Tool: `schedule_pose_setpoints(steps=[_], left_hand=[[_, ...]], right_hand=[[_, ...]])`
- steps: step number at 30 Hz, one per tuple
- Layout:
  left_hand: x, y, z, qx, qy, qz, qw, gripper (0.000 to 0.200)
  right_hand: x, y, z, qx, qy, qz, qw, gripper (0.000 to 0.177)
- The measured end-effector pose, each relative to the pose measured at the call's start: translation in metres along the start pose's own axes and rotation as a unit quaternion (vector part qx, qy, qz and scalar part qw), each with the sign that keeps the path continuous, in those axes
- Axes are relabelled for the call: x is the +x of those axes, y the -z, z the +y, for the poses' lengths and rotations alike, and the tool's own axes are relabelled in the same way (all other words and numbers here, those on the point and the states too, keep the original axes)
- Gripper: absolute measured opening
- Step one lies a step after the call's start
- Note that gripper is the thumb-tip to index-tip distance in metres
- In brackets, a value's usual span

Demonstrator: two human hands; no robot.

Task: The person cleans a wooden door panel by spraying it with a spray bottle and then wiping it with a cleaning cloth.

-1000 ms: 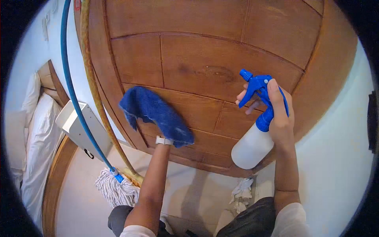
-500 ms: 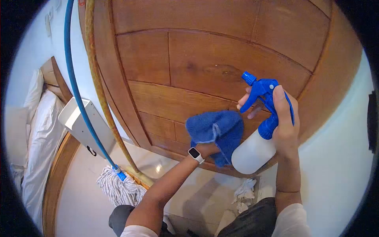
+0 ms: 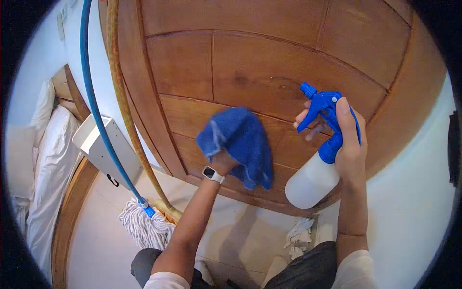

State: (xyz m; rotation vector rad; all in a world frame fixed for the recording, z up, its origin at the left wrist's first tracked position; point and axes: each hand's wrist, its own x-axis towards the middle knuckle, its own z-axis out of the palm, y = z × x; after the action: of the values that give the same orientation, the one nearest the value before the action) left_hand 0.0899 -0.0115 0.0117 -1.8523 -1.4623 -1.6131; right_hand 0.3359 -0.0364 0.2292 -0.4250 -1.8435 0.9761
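Note:
A blue cloth (image 3: 240, 142) lies against the lower part of the brown wooden door (image 3: 269, 62). My left hand (image 3: 224, 162), with a white watch (image 3: 212, 174) at its wrist, is on the cloth; the cloth covers most of its fingers. On the right, my right hand (image 3: 352, 130) grips a spray bottle (image 3: 313, 182) by its neck. The bottle has a whitish body and a blue trigger head, and it tilts with its nozzle towards the upper left, in front of the door. My fingers reach around the trigger.
At the left, a mop (image 3: 147, 219) with a blue handle and a broom (image 3: 166, 207) lean beside the door. Behind them are a white box-like holder (image 3: 113, 149) and a bed (image 3: 55, 144). Crumpled white scraps (image 3: 299, 236) lie on the floor.
My left hand has moved left and a little up across the door with the cloth. My right hand with the spray bottle has stayed almost in place.

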Motion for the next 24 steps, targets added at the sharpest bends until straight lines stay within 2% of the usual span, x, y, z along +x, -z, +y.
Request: schedule_pose_setpoints(steps=[2,5,9,12,17,24], left_hand=[[0.01,0.014,-0.006,0.051,-0.018,0.056,0.997,0.071],[0.003,0.018,-0.06,0.118,0.013,0.098,0.988,0.065],[-0.013,0.032,-0.136,0.176,0.093,0.149,0.969,0.058],[-0.018,0.034,-0.166,0.173,0.141,0.184,0.957,0.053],[-0.021,0.015,-0.174,0.119,0.183,0.19,0.957,0.044],[-0.037,-0.025,-0.164,0.038,0.214,0.143,0.966,0.033]], right_hand=[[0.002,0.001,0.002,0.003,-0.01,0.001,1.0,0.053],[0.004,0.007,0.008,0.0,-0.015,-0.002,1.0,0.052],[0.004,0.014,0.017,-0.011,-0.019,-0.006,1.0,0.05],[0.003,0.022,0.028,-0.022,-0.025,-0.028,0.999,0.049],[-0.002,0.025,0.042,-0.02,-0.048,-0.056,0.997,0.047],[0.0,0.018,0.054,-0.014,-0.092,-0.088,0.992,0.046]])
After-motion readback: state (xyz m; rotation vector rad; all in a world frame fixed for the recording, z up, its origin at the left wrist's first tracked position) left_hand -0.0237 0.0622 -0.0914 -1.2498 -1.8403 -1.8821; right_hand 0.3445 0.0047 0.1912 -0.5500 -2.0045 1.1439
